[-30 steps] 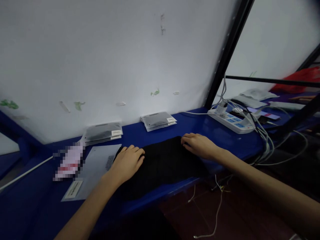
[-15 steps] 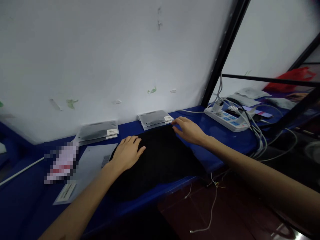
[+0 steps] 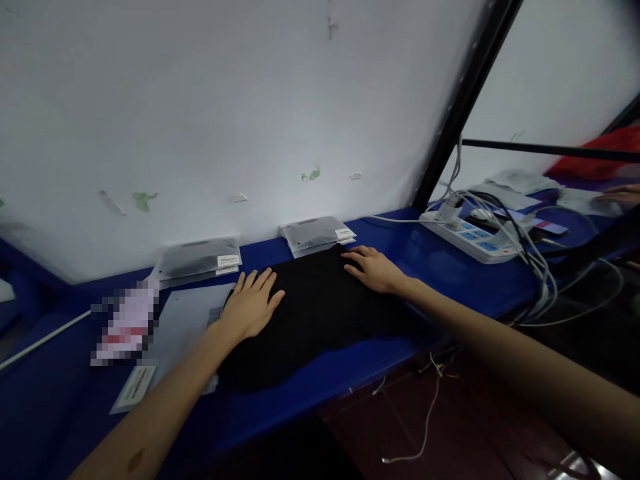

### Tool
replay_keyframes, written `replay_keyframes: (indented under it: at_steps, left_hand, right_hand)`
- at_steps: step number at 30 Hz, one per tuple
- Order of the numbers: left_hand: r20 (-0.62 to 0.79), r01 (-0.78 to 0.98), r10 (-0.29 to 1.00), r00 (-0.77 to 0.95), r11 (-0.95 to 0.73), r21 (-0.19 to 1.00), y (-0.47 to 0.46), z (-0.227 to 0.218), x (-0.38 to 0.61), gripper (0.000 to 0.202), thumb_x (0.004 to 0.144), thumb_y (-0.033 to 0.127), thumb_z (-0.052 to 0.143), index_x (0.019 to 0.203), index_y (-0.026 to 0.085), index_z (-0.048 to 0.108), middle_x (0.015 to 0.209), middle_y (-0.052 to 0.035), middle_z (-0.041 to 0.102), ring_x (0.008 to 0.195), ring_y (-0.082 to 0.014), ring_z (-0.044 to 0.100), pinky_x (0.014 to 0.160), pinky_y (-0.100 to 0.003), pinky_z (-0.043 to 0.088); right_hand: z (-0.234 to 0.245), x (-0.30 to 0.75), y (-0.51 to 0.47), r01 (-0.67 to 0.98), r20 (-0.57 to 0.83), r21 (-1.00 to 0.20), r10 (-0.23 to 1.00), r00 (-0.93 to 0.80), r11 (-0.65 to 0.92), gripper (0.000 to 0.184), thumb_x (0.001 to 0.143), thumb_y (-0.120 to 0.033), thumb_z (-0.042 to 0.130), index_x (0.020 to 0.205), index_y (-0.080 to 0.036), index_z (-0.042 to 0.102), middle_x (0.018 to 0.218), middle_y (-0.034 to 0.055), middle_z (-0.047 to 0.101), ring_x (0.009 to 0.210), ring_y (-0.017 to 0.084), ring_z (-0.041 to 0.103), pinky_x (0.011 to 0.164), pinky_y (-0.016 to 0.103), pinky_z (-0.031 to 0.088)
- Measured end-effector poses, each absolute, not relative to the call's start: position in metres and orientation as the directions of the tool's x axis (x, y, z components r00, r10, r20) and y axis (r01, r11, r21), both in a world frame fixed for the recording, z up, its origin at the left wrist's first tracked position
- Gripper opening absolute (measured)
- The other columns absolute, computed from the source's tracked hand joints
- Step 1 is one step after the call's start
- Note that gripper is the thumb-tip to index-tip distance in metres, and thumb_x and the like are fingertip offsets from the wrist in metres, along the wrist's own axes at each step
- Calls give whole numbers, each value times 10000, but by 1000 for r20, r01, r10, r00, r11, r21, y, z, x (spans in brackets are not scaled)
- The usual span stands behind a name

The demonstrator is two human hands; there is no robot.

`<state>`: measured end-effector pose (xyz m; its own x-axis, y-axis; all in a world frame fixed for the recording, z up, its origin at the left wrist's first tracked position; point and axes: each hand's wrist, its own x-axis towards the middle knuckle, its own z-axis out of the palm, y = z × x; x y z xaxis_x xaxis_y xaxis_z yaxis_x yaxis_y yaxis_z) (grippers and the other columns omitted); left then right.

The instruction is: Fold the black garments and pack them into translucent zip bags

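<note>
A piece of black cloth (image 3: 310, 307) lies spread on the blue table (image 3: 280, 407); whether it is a garment I cannot tell. My left hand (image 3: 250, 307) rests flat on its left part with the fingers apart. On the upper right corner lies my right hand (image 3: 373, 269), palm down and fingers stretched out. A flat clear plastic bag (image 3: 175, 320) with a white label is partly under my left forearm. Behind the cloth, packed plastic bags (image 3: 317, 233) lie against the wall, and more labelled bags (image 3: 197, 259) lie farther left.
At the right stands a white power strip (image 3: 470, 239) with plugs and a tangle of cables (image 3: 543, 283). A black metal frame (image 3: 467, 100) rises behind it. Another person's hand (image 3: 623, 195) shows at the far right. A blurred-out pink item (image 3: 127, 323) lies at the left.
My right hand has come down onto the cloth's upper right corner, fingers straighter. The cloth's front edge has shifted away from the table's front edge. My left hand's fingers are spread wider.
</note>
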<state>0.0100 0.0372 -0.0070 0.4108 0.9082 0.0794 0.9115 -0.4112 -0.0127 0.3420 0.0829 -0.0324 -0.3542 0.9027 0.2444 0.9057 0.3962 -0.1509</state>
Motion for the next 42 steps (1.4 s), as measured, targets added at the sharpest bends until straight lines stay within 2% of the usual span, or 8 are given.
replay_keyframes:
  at_steps: [6, 9, 13, 16, 21, 25, 35, 42]
  left_hand:
    - [80, 899, 896, 437, -436, -33, 38, -5, 11, 628, 1007, 529, 235, 1472, 142, 402, 1560, -94, 351, 1459, -317, 243, 1191, -514, 146]
    - [64, 890, 887, 457, -455, -42, 28, 7, 14, 653, 1003, 552, 237, 1466, 126, 414, 1561, -103, 342, 1462, -311, 237, 1198, -513, 145]
    - [83, 902, 899, 431, -433, 5, -14, 27, 12, 631, 1001, 556, 242, 1441, 158, 459, 1543, -83, 385, 1452, -294, 275, 1193, -520, 197]
    - [110, 919, 915, 389, -394, 29, -57, 27, 0, 612, 971, 585, 328, 1436, 213, 469, 1517, -49, 434, 1429, -298, 328, 1167, -536, 282]
    - [256, 959, 933, 253, -277, 61, -105, -6, -28, 529, 952, 565, 398, 1398, 298, 498, 1457, -8, 513, 1387, -307, 403, 1045, -559, 460]
    - [317, 969, 928, 198, -234, 81, -113, -24, -37, 465, 960, 520, 402, 1343, 296, 540, 1387, -7, 581, 1315, -294, 498, 967, -536, 535]
    - [397, 960, 891, 222, -271, 70, -110, -27, -36, 423, 966, 501, 401, 1307, 289, 534, 1321, -10, 628, 1232, -265, 572, 906, -505, 573]
    - [394, 963, 899, 194, -252, 101, -113, -27, -36, 429, 957, 512, 422, 1293, 277, 547, 1300, -26, 638, 1238, -279, 558, 931, -509, 543]
  right_hand:
    - [-36, 339, 82, 906, 251, -194, 912, -324, 375, 471, 983, -444, 395, 1354, -198, 550, 1379, 168, 519, 1258, 329, 500, 1050, 513, 402]
    - [-31, 340, 76, 885, 269, -262, 910, -317, 385, 466, 981, -441, 397, 1335, -181, 553, 1350, 165, 531, 1250, 306, 515, 1073, 479, 398]
    - [-18, 350, 53, 829, 346, -396, 901, -263, 395, 456, 974, -481, 392, 1304, -209, 553, 1286, 131, 562, 1194, 275, 564, 1066, 447, 428]
    - [-13, 360, 20, 801, 353, -437, 897, -266, 410, 397, 956, -499, 433, 1231, -261, 592, 1252, 91, 587, 1124, 272, 611, 1022, 461, 472]
    - [-26, 367, -40, 778, 343, -443, 886, -311, 445, 289, 952, -433, 485, 1165, -302, 629, 1270, 64, 591, 1143, 252, 603, 987, 432, 506]
    - [-44, 365, -57, 797, 375, -427, 885, -274, 428, 271, 933, -410, 534, 1162, -302, 631, 1289, 67, 588, 1197, 267, 567, 1003, 462, 496]
    - [-47, 357, -56, 827, 421, -396, 879, -223, 399, 244, 933, -375, 542, 1146, -284, 617, 1233, 70, 620, 1172, 265, 569, 985, 480, 494]
    - [-48, 358, -56, 823, 427, -401, 877, -221, 402, 237, 936, -379, 537, 1135, -282, 621, 1224, 69, 626, 1164, 263, 575, 976, 476, 497]
